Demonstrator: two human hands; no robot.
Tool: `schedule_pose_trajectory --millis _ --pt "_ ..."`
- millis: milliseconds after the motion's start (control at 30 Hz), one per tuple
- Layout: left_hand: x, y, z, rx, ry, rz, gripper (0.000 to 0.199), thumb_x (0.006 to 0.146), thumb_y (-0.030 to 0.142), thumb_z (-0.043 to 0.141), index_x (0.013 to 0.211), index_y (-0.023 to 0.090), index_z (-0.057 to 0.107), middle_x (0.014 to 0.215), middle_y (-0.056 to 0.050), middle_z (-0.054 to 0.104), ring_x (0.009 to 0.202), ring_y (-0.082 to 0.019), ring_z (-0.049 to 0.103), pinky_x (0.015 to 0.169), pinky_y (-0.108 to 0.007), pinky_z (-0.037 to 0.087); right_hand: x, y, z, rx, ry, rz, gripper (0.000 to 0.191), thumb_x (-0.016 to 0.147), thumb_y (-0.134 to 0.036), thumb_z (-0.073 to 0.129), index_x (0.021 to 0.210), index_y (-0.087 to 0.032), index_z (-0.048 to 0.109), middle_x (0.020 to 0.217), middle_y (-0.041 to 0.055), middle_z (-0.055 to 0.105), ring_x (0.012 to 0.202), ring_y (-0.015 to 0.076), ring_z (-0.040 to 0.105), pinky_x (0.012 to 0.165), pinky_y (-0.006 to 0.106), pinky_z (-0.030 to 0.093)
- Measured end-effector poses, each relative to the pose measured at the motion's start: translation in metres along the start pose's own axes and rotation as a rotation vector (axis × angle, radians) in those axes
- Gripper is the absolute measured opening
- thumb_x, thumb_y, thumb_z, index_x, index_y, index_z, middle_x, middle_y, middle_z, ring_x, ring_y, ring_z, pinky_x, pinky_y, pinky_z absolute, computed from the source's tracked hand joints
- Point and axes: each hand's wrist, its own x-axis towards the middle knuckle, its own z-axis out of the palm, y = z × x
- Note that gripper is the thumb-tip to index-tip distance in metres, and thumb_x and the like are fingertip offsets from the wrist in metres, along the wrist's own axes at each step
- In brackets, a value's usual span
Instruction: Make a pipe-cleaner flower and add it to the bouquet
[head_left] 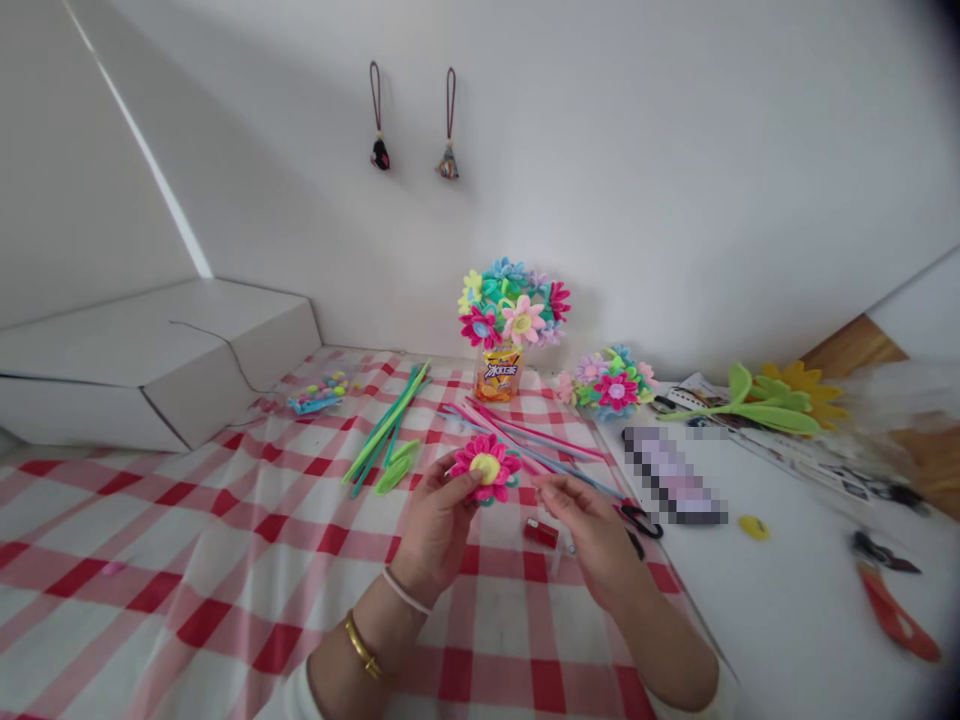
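My left hand (442,505) pinches a pink pipe-cleaner flower (504,458) with a yellow centre between thumb and fingers. Teal loops show behind its petals. Just to the right, my right hand (589,525) is closed, thumb against fingertips; what it holds, if anything, is too small to make out. Pink and blue pipe cleaners (555,445) lie on the cloth beyond both hands, some ending close to my right fingertips. Beneath my right hand is a small red object (541,532). Black-handled scissors (641,520) lie partly hidden behind that hand.
Green pipe cleaners (386,430) and green leaf shapes (397,468) lie left on the checked tablecloth (225,560). A jar (498,375) of fuzzy flowers stands at the back. To the right are another flower bunch (616,390), a blurred-out flat object (671,475) and orange-handled pliers (896,610).
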Motion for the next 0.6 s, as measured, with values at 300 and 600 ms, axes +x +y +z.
schedule_pose_trajectory --millis 300,600 --pt "-0.008 -0.009 0.005 -0.038 -0.051 0.026 0.045 0.063 0.007 0.073 0.102 0.023 0.058 0.092 0.0 0.067 0.082 -0.011 0.062 0.077 -0.024 0.047 -0.004 0.004 0.011 0.203 -0.146 0.062 0.029 0.074 -0.036 0.069 0.1 -0.023 0.062 0.089 0.0012 0.066 0.086 0.016 0.058 0.078 0.029 0.041" --pt "-0.017 -0.013 0.007 0.031 -0.197 -0.164 0.029 0.07 0.015 0.069 0.097 0.021 0.059 0.098 -0.004 0.066 0.09 -0.017 0.061 0.083 -0.032 0.046 0.004 0.007 0.011 0.322 -0.095 0.009 0.029 0.068 -0.029 0.074 0.094 -0.022 0.066 0.091 0.0033 0.066 0.082 0.0176 0.059 0.073 0.03 0.045"
